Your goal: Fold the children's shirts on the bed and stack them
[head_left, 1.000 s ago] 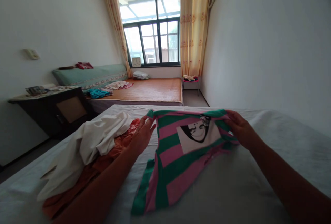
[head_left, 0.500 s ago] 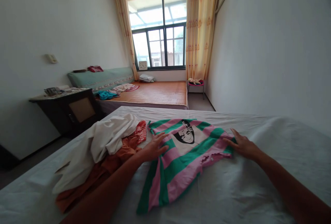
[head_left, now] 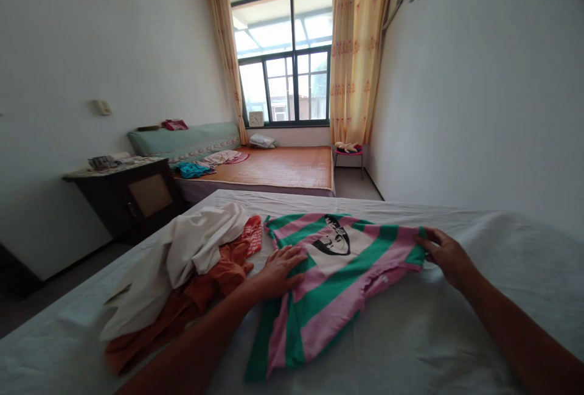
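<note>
A pink-and-green striped shirt (head_left: 331, 282) with a black-and-white face print lies spread on the white sheet (head_left: 392, 340) in front of me. My left hand (head_left: 281, 270) rests flat on its left part, fingers stretched over the cloth. At the shirt's right end, my right hand (head_left: 444, 255) pinches the edge of the fabric between thumb and fingers. Left of the shirt, close to my left forearm, is a heap with a white garment (head_left: 191, 243), a rust-brown garment (head_left: 182, 307) and a red patterned cloth (head_left: 253, 235).
Beyond the sheet stands a bed with a woven brown mat (head_left: 287, 164), with a blue cloth (head_left: 194, 170) on it. A dark cabinet (head_left: 132, 200) is at the left. A small pink-edged stool (head_left: 349, 151) stands by the right curtain (head_left: 358, 48).
My right hand has gone from lying open at the shirt's right end to gripping its edge, drawing it slightly right. My left hand stays on the shirt. The view has shifted a little.
</note>
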The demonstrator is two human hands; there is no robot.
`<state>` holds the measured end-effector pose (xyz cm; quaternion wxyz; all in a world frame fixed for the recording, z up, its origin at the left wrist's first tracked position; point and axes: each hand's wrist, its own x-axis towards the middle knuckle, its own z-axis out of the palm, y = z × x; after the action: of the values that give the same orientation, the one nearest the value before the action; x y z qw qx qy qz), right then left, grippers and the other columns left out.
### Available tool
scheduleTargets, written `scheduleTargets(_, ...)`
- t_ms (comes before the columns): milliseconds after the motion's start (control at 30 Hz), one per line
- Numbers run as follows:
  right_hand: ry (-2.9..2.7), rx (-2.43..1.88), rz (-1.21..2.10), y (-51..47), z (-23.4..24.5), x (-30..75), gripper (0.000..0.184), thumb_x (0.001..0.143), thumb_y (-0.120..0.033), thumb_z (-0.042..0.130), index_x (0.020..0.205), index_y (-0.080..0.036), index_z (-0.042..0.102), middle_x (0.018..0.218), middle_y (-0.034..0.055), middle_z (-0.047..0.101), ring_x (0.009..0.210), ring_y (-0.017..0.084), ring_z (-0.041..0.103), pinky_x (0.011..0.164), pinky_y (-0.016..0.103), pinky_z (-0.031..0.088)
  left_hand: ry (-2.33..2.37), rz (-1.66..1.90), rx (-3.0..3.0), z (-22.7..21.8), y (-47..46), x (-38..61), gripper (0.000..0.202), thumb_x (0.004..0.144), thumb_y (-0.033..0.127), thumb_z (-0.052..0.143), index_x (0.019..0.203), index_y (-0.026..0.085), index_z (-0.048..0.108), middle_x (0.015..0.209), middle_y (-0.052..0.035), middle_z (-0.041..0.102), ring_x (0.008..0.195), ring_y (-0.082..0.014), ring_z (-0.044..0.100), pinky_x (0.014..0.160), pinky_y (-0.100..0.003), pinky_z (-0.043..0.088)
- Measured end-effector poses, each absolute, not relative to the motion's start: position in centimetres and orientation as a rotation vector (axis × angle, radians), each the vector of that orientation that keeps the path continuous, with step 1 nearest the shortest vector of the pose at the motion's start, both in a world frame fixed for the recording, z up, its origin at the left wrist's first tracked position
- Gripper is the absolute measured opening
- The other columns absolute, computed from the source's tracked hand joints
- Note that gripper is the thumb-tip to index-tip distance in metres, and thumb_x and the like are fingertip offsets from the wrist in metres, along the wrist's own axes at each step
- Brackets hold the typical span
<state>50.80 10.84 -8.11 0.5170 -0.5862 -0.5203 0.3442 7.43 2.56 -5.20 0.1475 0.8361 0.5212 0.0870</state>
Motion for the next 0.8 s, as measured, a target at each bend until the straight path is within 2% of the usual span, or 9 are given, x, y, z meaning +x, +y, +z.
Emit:
scheduleTargets(67, -1.089, -1.385, 0.773, 11.4, -8.7, 51.7, 0.048, 0.067, -0.045, 0.068, 0.106, -0.02, 0.058, 0.107, 0.0095, 0.063, 0.077, 0.022, 0.065, 0.063, 0.034, 0.058, 1.485, 0.291, 2.418, -5.4, 2.6, 7.5, 0.055, 0.087, 0.04, 0.051, 0.14, 0.03, 0.04, 0.15, -0.006, 0.033, 0.139, -0.0294, 0.024, 0.113, -0.052, 0.017)
scheduleTargets(167, -0.978, -1.333, 0.7, 12.1, -9.6, 52.6, 0.049, 0.067, -0.044, 0.066, 0.109, -0.021, 0.055, 0.115, 0.012, 0.061, 0.091, 0.026, 0.065, 0.078, 0.038, 0.057, 1.479, 0.338, 2.441, -5.6, 2.5, 7.8, 0.052, 0.089, 0.038, 0.049, 0.139, 0.03, 0.041, 0.148, -0.0054, 0.037, 0.138, -0.0269, 0.027, 0.114, -0.05, 0.018)
scheduleTargets(300, -1.254, -1.435, 0.433, 11.8, -9.1, 52.0, 0.053, 0.069, -0.039, 0.062, 0.118, -0.02, 0.053, 0.124, 0.013, 0.057, 0.114, 0.03, 0.056, 0.094, 0.044, 0.048, 1.483, 0.367, 2.458, -5.8, 2.6, 7.9, 0.049, 0.088, 0.038, 0.05, 0.137, 0.031, 0.045, 0.147, -0.0051, 0.039, 0.137, -0.0274, 0.029, 0.113, -0.05, 0.019)
scheduleTargets(433, -1.738, -1.347, 0.548, 10.1, -6.8, 49.1, 0.034, 0.078, -0.04, 0.056, 0.104, -0.02, 0.064, 0.108, 0.0094, 0.066, 0.102, 0.027, 0.061, 0.095, 0.043, 0.046, 1.464, 0.372, 2.482, -6.4, 3.1, 7.6, 0.049, 0.089, 0.037, 0.05, 0.137, 0.031, 0.045, 0.146, -0.0052, 0.04, 0.135, -0.0271, 0.032, 0.113, -0.049, 0.019)
scheduleTargets(500, -1.957, -1.27, 0.592, 9.0, -5.9, 47.6, 0.03, 0.08, -0.039, 0.054, 0.1, -0.021, 0.068, 0.104, 0.0084, 0.068, 0.1, 0.026, 0.061, 0.095, 0.042, 0.045, 1.455, 0.412, 2.495, -6.5, 3.3, 7.6, 0.047, 0.088, 0.036, 0.051, 0.134, 0.029, 0.048, 0.144, -0.0058, 0.042, 0.133, -0.0269, 0.034, 0.112, -0.048, 0.021)
scheduleTargets(600, -2.294, -1.114, 0.662, 7.7, -5.2, 46.3, 0.035, 0.08, -0.039, 0.058, 0.108, -0.021, 0.069, 0.113, 0.0088, 0.066, 0.108, 0.027, 0.057, 0.099, 0.042, 0.042, 1.343, 0.563, 2.506, -5.4, 2.9, 8.3, 0.037, 0.087, 0.03, 0.052, 0.123, 0.027, 0.058, 0.135, -0.0065, 0.052, 0.127, -0.0254, 0.042, 0.109, -0.043, 0.029)
scheduleTargets(667, -2.473, -1.028, 0.719, 7.3, -5.1, 46.2, 0.045, 0.076, -0.041, 0.066, 0.117, -0.022, 0.066, 0.124, 0.0088, 0.061, 0.117, 0.028, 0.052, 0.103, 0.041, 0.038, 1.136, 0.555, 2.481, -4.0, 2.0, 9.1, 0.029, 0.089, 0.03, 0.051, 0.114, 0.025, 0.064, 0.12, -0.006, 0.061, 0.113, -0.0212, 0.053, 0.1, -0.035, 0.038)
scheduleTargets(733, -2.552, -1.017, 0.715, 7.3, -5.4, 46.5, 0.052, 0.073, -0.042, 0.069, 0.121, -0.023, 0.063, 0.13, 0.0079, 0.058, 0.121, 0.028, 0.049, 0.105, 0.041, 0.036, 0.866, 0.367, 2.454, -2.4, 0.7, 10.2, 0.026, 0.088, 0.036, 0.054, 0.108, 0.025, 0.066, 0.106, -0.0038, 0.065, 0.099, -0.0179, 0.059, 0.091, -0.028, 0.043)
scheduleTargets(800, -2.535, -1.059, 0.656, 7.8, -5.8, 46.8, 0.042, 0.078, -0.038, 0.064, 0.117, -0.023, 0.065, 0.128, 0.0066, 0.059, 0.119, 0.026, 0.051, 0.103, 0.038, 0.038, 0.701, 0.171, 2.47, -1.3, -0.6, 11.2, 0.033, 0.078, 0.043, 0.066, 0.107, 0.027, 0.065, 0.106, -0.0027, 0.063, 0.097, -0.019, 0.059, 0.089, -0.027, 0.043)
